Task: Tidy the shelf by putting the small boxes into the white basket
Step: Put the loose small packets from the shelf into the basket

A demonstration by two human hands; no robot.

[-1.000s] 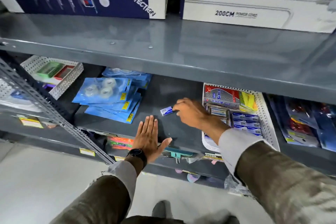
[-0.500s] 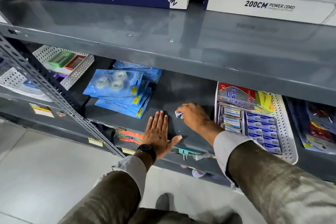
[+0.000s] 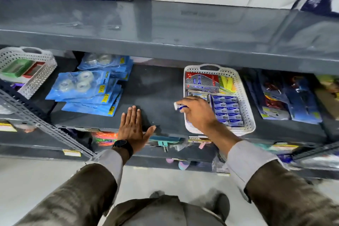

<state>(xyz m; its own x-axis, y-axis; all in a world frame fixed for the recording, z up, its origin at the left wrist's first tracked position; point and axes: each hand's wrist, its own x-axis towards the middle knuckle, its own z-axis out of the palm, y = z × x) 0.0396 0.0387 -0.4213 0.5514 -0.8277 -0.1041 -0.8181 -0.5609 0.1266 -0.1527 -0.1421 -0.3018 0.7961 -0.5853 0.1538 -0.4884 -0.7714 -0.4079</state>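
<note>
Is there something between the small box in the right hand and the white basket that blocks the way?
Nothing visible does. The right hand holds the small box just at the left rim of the white basket, and only bare shelf lies beneath it.

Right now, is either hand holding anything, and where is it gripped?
The right hand pinches a small box by one end, at the basket edge. The left hand lies flat, empty.

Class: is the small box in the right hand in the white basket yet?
Not yet. The right hand holds the small box at the white basket edge.
</note>
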